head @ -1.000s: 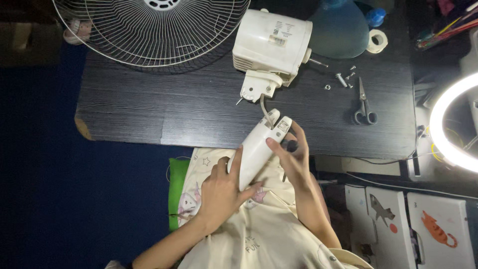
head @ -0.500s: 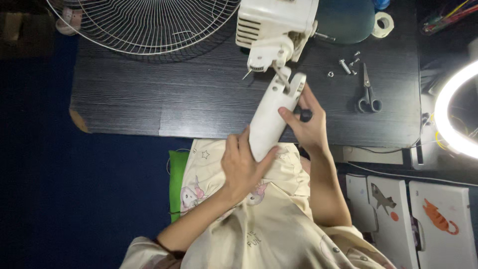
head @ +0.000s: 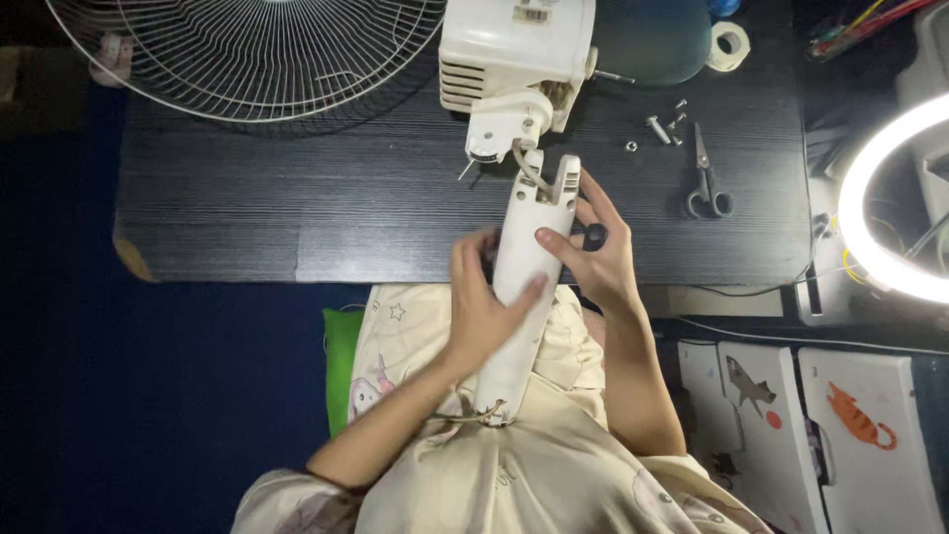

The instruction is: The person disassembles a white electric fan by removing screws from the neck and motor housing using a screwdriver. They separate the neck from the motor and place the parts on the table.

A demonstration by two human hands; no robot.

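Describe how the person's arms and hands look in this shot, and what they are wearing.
Both the left hand and the right hand are bare: no gloves, and no rings or watch that I can make out. The forearms are uncovered too. Loose short sleeves of a cream garment with small cartoon prints and star outlines begin near the elbows. No cables or markings show on the arms.

Fan neck swung upright, forked end nearing motor housing; hands regripped.

I hold a smooth, glossy white plastic fan neck above the matt, grained dark wood table; metal wire grille.
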